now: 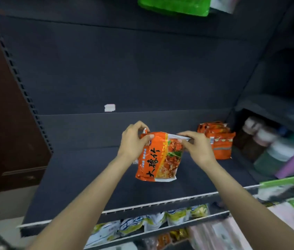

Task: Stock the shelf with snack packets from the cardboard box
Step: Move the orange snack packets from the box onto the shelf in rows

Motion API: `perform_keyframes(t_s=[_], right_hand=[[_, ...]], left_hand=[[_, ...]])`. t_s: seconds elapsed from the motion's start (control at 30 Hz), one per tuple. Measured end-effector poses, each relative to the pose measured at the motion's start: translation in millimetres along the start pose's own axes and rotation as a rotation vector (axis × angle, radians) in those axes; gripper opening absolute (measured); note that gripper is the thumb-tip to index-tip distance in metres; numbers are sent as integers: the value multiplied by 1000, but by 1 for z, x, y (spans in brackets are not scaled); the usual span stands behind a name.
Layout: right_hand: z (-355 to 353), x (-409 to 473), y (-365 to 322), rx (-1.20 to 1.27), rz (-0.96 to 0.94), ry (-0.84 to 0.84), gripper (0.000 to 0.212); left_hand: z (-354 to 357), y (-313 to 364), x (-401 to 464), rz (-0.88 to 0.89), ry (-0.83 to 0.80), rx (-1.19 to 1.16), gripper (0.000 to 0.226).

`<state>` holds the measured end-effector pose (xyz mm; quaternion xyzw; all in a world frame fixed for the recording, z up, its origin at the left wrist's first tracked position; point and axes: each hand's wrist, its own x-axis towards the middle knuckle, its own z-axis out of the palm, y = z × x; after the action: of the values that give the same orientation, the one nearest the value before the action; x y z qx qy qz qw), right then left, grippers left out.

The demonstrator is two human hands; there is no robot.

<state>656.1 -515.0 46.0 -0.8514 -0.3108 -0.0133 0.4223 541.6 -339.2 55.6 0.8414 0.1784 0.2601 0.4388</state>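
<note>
An orange snack packet [158, 159] with black characters hangs over the dark shelf board [81, 177]. My left hand [132, 141] pinches its top left corner. My right hand [196, 147] pinches the silvery top seam on the right. The packet's lower edge is at or just above the shelf surface; I cannot tell if it touches. A small stack of the same orange packets [218, 139] stands at the back right of this shelf. The cardboard box is out of view.
The shelf's back panel carries a white label [109, 107]. A lower shelf holds yellow-green and white packets [160, 219]. Bottles [269, 147] fill the unit to the right. A green packet [174, 5] sits on the shelf above. A slotted upright [21, 83] runs down the left.
</note>
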Motion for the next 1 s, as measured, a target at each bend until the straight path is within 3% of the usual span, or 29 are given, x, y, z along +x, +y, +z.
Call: perform_keyframes(t_s=[0.13, 0.6, 0.83, 1.0], right_hand=[[-19, 44, 51, -55, -2, 38, 20], [-31, 173, 180, -311, 31, -62, 18], [-31, 193, 208, -424, -70, -38, 17], [-34, 202, 215, -453, -140, -63, 17]], left_hand=[[59, -1, 54, -24, -82, -26, 15], [207, -33, 172, -206, -82, 73, 14], [240, -36, 174, -270, 31, 84, 29], [249, -29, 171, -329, 119, 83, 24]])
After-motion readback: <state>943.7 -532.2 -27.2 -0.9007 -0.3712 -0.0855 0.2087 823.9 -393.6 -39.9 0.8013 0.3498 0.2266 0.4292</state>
